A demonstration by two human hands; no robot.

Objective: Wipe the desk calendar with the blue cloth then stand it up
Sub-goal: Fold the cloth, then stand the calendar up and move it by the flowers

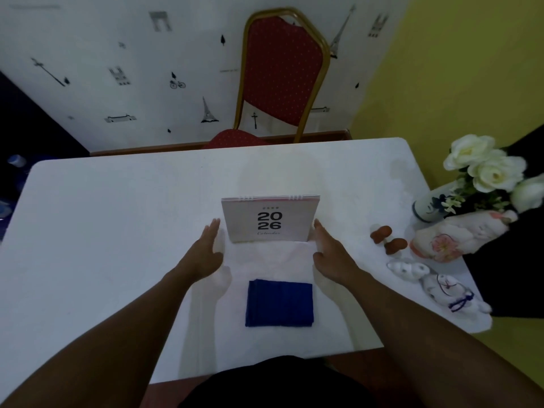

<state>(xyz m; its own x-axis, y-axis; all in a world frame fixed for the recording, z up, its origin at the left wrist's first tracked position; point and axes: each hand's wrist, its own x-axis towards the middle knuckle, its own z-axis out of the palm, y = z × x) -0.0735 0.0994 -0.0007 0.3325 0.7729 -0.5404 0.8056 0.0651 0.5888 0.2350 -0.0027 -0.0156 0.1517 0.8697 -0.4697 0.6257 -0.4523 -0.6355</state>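
Desk calendar (pixel 270 219) stands upright near the middle of the white surface (pixel 117 231), cover facing the camera, reading "2026 Calendar"; spiral binding runs along its top edge. Its base rests on the surface.

Left hand (pixel 206 250): open, fingers straight and together, palm turned inward toward the calendar's left edge. It sits just beside that edge, with a narrow gap visible; holds nothing.

Right hand (pixel 329 250): open likewise, fingers extended, palm facing the calendar's right edge. Fingertips lie very close to the lower right corner; whether they touch it cannot be told. Holds nothing.

Blue cloth (pixel 279 303): folded into a neat rectangle, lying flat on the surface nearer the person than the calendar, between the two forearms, apart from both hands and from the calendar.

Right side of the surface: two small reddish-brown objects (pixel 388 240), too small to identify; a pale ceramic figure with a pink flower pattern (pixel 453 237); two smaller white figurines with blue markings (pixel 435 284); a blue-and-white vase (pixel 426 209) with white artificial roses (pixel 485 166) at the far right edge.

Behind the surface: a red upholstered chair with gold frame (pixel 282 75), against a wall printed with Eiffel towers and bicycles.
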